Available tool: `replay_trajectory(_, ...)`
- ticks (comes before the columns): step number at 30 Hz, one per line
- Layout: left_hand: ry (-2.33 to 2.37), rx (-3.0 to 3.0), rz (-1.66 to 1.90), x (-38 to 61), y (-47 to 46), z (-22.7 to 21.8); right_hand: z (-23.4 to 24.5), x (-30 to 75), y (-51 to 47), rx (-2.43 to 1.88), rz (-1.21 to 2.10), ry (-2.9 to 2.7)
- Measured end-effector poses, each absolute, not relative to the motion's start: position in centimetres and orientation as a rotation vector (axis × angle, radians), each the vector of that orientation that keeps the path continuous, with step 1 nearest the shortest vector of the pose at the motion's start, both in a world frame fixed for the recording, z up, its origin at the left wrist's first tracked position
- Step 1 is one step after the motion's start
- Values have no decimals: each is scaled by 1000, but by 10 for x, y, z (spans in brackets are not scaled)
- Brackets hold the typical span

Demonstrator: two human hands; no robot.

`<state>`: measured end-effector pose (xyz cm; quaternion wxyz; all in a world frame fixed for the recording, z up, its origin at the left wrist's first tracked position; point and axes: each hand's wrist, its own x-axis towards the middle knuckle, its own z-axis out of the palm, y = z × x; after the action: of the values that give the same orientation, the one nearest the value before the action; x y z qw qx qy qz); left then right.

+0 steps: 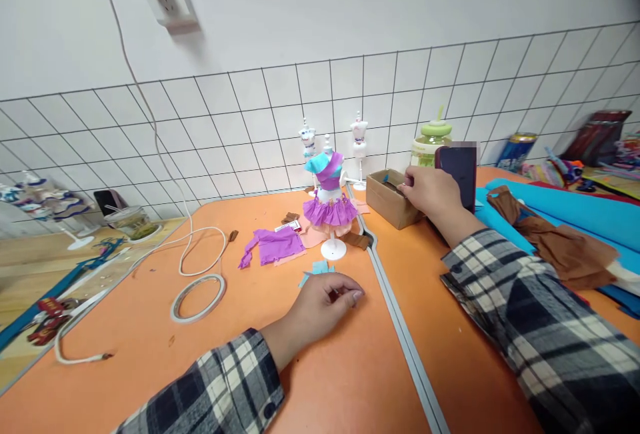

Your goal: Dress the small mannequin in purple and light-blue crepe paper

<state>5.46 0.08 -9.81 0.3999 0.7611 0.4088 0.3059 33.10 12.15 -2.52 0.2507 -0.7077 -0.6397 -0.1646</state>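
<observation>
Brown cardboard box [393, 206] sits right of the purple-skirted mini dress form [331, 211], right hand [434, 193] at its rim, fingers bunched; can't tell if they're gripping anything. Left hand [323, 311] is over the orange surface [225, 381], fingers loosely half-curled, nothing visible in them. I'd steady the box and pinch lightly from above. Count: one box, three mid-surface dress forms, one tape roll [175, 309].

On my feed: plain white upper wall [300, 7], white tile [260, 134] with dark grid lines below. White socket [173, 7] mounted upper left, soft shadow under it. I've got an orange bench [325, 394] split by a grey strip [400, 327], pale wood-grain surface [15, 254] far left. Bright light.
</observation>
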Motion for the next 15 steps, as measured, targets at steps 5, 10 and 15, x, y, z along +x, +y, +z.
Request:
replay_trajectory(5, 1020, 1952, 786, 55, 1, -96, -24, 335, 119, -1908, -449, -1777)
replay_trajectory(10, 1010, 1989, 776, 55, -1, -95, -19, 332, 117, -1968, -435, -1732)
replay_trajectory(15, 1006, 2023, 746, 55, -2, -92, -22, 331, 120, -1902, -460, -1745)
